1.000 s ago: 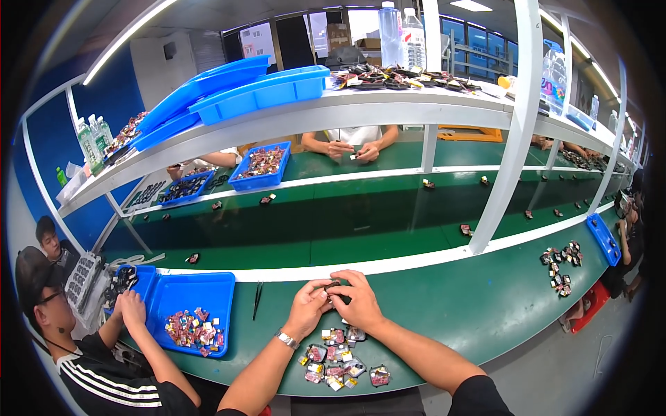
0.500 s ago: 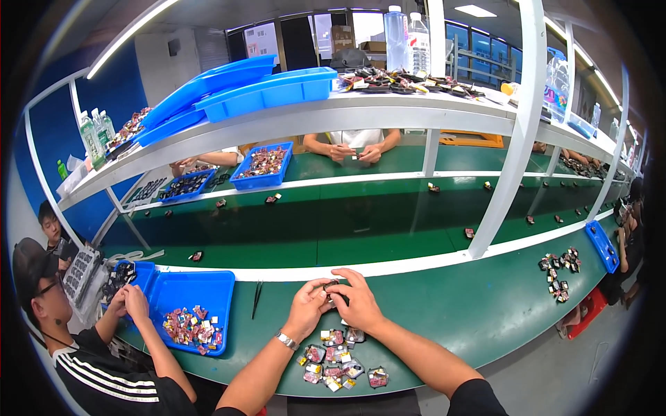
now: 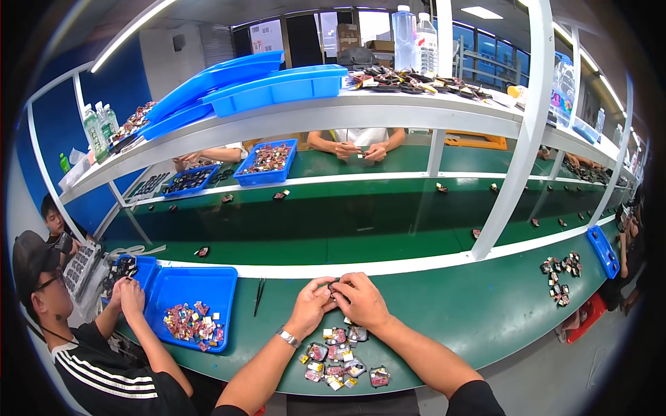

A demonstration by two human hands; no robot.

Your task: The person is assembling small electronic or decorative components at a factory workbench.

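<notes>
Over the green tabletop, my left hand [image 3: 310, 309] pinches a small dark electronic unit [image 3: 334, 291] with a bit of red showing. My right hand [image 3: 363, 302] closes on the same unit from the other side, fingers bent over its top; much of it is hidden. Just below my hands lies a loose group of similar small units [image 3: 339, 353], with dark or clear housings, red circuit boards and yellow or silver parts. One unit [image 3: 379, 376] sits slightly apart to the right. Black tweezers [image 3: 259, 297] rest on the table left of my hands.
A blue tray [image 3: 223, 286] with red-board parts stands left, beside a co-worker [image 3: 104, 360] handling something small. Ahead, a white rail [image 3: 347, 266] borders a green belt [image 3: 312, 236] carrying scattered units. A shelf [image 3: 388, 114] and slanted post [image 3: 517, 152] rise beyond. More units [image 3: 560, 272] lie right.
My right fingers have come down and closed more tightly over the unit. The whole view has shifted slightly. Units on the belt have moved a little to the right.
</notes>
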